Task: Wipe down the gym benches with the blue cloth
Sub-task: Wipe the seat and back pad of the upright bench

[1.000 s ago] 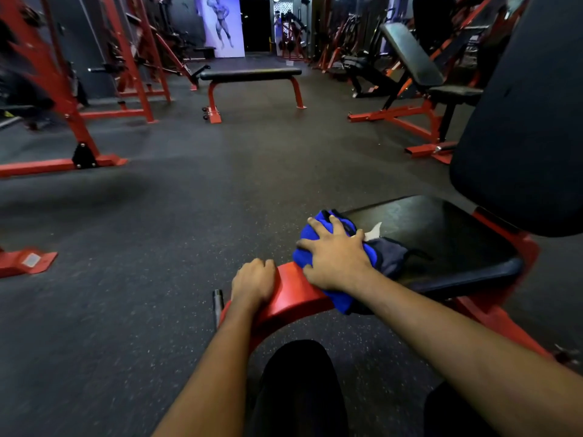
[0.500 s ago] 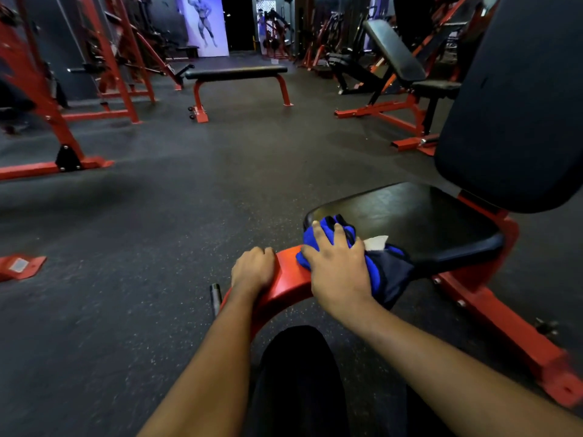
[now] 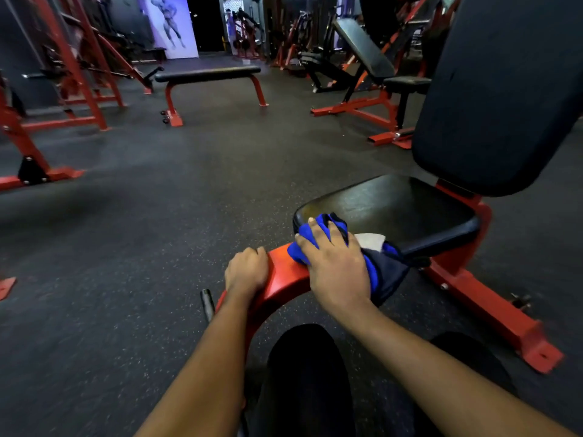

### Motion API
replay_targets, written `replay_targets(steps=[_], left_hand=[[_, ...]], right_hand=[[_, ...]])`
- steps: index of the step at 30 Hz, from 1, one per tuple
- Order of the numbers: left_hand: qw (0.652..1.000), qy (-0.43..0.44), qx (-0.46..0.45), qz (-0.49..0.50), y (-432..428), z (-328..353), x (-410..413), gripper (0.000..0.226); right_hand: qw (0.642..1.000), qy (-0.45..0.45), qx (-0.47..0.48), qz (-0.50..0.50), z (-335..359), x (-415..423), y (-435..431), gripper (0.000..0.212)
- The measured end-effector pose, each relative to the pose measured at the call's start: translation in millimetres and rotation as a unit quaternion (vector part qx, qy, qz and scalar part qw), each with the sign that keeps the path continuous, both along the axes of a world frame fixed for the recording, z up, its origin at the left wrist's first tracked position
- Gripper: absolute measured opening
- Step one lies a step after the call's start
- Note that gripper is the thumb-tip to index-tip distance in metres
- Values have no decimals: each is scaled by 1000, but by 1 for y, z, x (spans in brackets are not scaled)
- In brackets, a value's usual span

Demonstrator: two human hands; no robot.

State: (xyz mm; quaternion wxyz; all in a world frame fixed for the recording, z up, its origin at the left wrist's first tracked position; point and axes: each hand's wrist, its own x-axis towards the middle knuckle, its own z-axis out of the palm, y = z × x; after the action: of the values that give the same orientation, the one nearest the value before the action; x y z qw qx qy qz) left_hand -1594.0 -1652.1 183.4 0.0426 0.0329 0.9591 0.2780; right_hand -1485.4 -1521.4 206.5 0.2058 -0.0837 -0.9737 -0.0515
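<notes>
Bottom centre: dark-clad knees (image 3: 303,373) were seen, with both bare forearms reaching up the frame from the lower edge.

The left hand (image 3: 247,271) was seen just below centre, its fingers curled over the top of the curved red frame (image 3: 284,279) and gripping it. A short black peg (image 3: 206,299) was noted just left of that wrist, low by the floor.

The right hand (image 3: 336,266) was laid palm-down on the blue cloth (image 3: 298,252), fingers straight and slightly spread, pressing rather than gripping. The cloth was bunched at the front edge of the seat pad (image 3: 394,206), centre right. It was draped over the junction of pad and red frame, and a darker fold hung off the near side. A white tag (image 3: 369,240) was seen on the cloth just right of the fingers.

Right side: the black back pad (image 3: 498,89) was set upright behind the seat, filling the upper right. The frame's red base rail (image 3: 492,313) ran down to the lower right.

Mid frame: dark speckled floor (image 3: 157,216).

Far: a flat bench (image 3: 208,74) on red legs was seen at upper centre, an incline bench (image 3: 366,48) to its right and red racks (image 3: 79,67) at upper left. A figure poster (image 3: 168,23) was seen on the back wall.
</notes>
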Motion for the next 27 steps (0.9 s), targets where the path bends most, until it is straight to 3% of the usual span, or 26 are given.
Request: replay_targets(steps=[4,9,13,17,23,27], left_hand=[[1000,4,4,-3,-2,3,1,49],[1000,9,0,-10,-3,3,-2,50],[1000,10,-9,-12,-1,0,-6,50],[1000,14,-9,-2,0,-3,-10,49],[1000,15,-4,15,3,-5,-13,49],[999,6,0,33,5,-5,-13,49]], right_hand=[[998,41,-33,-26,-8,21,9,53],[995,9,-68,-77,8,-24,-5,37],[991,-36,-119,-45,23,-70,18,27],[984,-37,-176,-16,31,-82,55,30],[954,-36,-219,-203,45,-86,194,31],[956,-53,-192,-217,51,-100,203,35]])
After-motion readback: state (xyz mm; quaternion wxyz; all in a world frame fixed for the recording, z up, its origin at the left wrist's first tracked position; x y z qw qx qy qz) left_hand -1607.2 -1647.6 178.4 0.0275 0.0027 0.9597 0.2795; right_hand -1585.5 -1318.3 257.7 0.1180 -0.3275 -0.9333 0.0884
